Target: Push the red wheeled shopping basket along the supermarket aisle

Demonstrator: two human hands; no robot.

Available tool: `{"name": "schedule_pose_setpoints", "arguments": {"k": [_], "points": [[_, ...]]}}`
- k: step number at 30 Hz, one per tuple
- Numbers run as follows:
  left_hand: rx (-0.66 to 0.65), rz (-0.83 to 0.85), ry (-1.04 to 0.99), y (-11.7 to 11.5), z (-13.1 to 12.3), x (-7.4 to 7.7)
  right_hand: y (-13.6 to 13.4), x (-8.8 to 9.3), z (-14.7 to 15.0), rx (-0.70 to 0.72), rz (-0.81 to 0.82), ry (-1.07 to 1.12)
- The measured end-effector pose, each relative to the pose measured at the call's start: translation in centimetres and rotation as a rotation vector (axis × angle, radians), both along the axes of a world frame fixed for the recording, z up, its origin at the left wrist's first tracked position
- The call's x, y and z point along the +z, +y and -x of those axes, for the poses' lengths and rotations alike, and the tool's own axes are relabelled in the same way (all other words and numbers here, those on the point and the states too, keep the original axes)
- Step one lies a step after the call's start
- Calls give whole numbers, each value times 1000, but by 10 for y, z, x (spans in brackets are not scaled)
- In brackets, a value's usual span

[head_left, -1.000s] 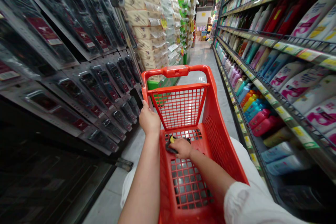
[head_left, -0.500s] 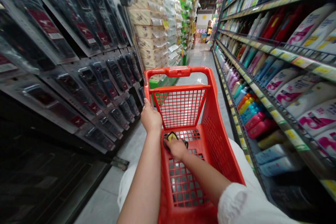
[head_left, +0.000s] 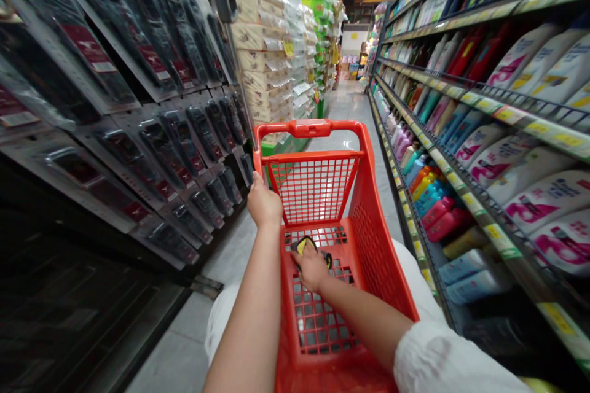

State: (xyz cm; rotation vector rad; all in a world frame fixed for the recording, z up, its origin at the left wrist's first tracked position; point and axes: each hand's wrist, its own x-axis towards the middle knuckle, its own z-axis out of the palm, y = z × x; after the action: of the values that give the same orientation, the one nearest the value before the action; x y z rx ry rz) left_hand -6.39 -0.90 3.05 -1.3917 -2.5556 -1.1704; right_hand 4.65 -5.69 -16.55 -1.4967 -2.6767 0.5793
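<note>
Head view: L hand (head_left: 264, 202) closed on left rim of red cart (head_left: 371, 227), R hand (head_left: 313, 267) curled over black-yellow item (head_left: 303, 245) on cart floor, grip firmness can't tell; risk: steered one-handed, cart may swing into hanging packs (head_left: 184, 135) just left of L hand.

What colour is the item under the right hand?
The item is black with a yellow patch, half covered by the right hand in the cart; head view.

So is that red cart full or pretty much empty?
Nearly empty: the red cart holds only a small black-and-yellow item gripped by the right hand; bare mesh floor shows elsewhere.
</note>
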Motion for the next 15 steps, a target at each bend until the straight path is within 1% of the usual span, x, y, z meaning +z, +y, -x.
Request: {"name": "schedule_pose_setpoints", "arguments": {"k": [1, 2, 3, 4, 6, 7, 8, 9, 10, 11, 13, 15], "points": [[0, 5, -2, 0, 1, 0, 1, 2, -5, 88, 6, 24], [0, 14, -7, -1, 1, 1, 4, 4, -13, 135, 14, 27], [0, 22, -14, -1, 2, 1, 10, 5, -23, 127, 22, 8], [-2, 23, -21, -2, 3, 1, 17, 5, -34, 57, 25, -26], [-12, 12, -33, -2, 3, 1, 31, 4, -53, -208, 24, -106], [-15, 2, -37, -2, 3, 0, 36, 2, -58, -344, 24, -132], [-16, -6, -40, -1, 3, 0, 40, -1, -60, -445, 24, -144], [-13, -12, -44, -1, 3, -1, 42, -4, -58, -503, 22, -143], [-11, -15, -48, -1, 3, -2, 42, -6, -53, -510, 18, -133], [-10, -18, -52, 0, 4, -2, 41, -8, -45, -473, 12, -115], [-13, -30, -57, 1, 5, -3, 35, -9, -26, -339, 3, -61], [-14, -49, -68, 1, 7, -4, 29, -6, -8, -223, 6, 3]]}}
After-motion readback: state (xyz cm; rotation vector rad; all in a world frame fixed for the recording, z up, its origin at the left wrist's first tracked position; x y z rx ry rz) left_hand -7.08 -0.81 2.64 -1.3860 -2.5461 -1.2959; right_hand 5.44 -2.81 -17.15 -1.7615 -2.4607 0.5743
